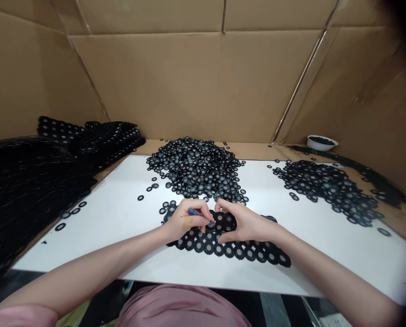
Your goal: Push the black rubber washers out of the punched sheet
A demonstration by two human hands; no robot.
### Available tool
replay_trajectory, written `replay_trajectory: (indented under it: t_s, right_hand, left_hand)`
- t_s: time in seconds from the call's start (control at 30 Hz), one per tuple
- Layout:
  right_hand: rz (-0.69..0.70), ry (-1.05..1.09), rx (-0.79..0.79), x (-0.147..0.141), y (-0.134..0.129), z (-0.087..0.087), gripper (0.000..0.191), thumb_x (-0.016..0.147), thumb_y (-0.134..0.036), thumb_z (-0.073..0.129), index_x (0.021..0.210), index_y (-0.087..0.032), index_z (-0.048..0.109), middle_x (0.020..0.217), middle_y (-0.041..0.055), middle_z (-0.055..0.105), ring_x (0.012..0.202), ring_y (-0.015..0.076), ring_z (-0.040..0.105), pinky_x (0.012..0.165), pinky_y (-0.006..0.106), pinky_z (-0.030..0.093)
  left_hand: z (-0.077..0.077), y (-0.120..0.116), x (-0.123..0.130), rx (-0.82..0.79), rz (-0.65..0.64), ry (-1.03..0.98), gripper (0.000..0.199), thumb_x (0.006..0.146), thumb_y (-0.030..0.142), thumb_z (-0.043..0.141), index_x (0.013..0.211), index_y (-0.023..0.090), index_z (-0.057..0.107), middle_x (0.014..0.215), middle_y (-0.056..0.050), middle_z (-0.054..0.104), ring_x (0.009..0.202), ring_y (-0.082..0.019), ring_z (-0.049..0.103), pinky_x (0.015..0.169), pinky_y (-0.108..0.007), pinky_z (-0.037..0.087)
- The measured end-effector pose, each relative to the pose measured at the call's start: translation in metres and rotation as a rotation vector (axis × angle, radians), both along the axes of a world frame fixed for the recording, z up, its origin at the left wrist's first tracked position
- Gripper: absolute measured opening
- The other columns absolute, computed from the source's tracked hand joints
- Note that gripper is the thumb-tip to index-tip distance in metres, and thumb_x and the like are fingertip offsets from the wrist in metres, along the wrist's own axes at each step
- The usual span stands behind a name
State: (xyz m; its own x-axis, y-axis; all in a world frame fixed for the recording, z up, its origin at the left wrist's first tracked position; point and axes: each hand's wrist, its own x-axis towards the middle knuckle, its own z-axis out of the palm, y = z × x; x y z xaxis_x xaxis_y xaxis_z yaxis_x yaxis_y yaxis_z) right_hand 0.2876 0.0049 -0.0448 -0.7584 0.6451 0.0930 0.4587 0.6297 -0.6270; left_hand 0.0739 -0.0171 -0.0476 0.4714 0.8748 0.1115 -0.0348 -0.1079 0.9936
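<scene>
On the near side of the loose ring pile (196,168), your left grip (191,220) holds a blue tool (194,212) at the disc panel (228,250), your right grip (247,223) clasps that panel, and if either hold loosens, the tool could slip and snag the panel.

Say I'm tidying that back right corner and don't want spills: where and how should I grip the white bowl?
Probably the near rim of the white bowl: it stands upright and seems to flare outward, offering an edge. Come from above and the near side, since a cardboard wall rises behind, and keep it level for its dark contents.
</scene>
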Motion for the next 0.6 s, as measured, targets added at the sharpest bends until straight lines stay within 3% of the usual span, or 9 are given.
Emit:
replay_trajectory:
  t_s: [0.37,0.6]
  right_hand:
    - [-0.02,-0.008,-0.044,-0.0008,-0.0037,0.0034,0.047,0.066,-0.035,0.075,0.098,-0.023,0.042,0.085,-0.0029,0.051,0.075,0.0165,0.049,0.066,0.025,0.035]
    - [0.001,0.016,-0.051,-0.0012,-0.0022,0.0035,0.045,0.067,-0.033,0.075,0.096,-0.022,0.041,0.08,-0.0037,0.047,0.072,0.0147,0.045,0.064,0.024,0.034]
  left_hand:
    - [0.0095,-0.0037,-0.0078,0.049,0.058,-0.11,0.003,0.067,0.008,0.062,0.066,0.01,0.064,0.073,-0.004,0.065,0.045,-0.01,0.059,0.048,-0.02,0.044]
    - [0.0051,-0.0083,-0.0027,0.006,-0.019,-0.092,0.001,0.065,0.008,0.064,0.065,0.009,0.064,0.074,-0.005,0.066,0.046,-0.011,0.059,0.044,-0.02,0.045]
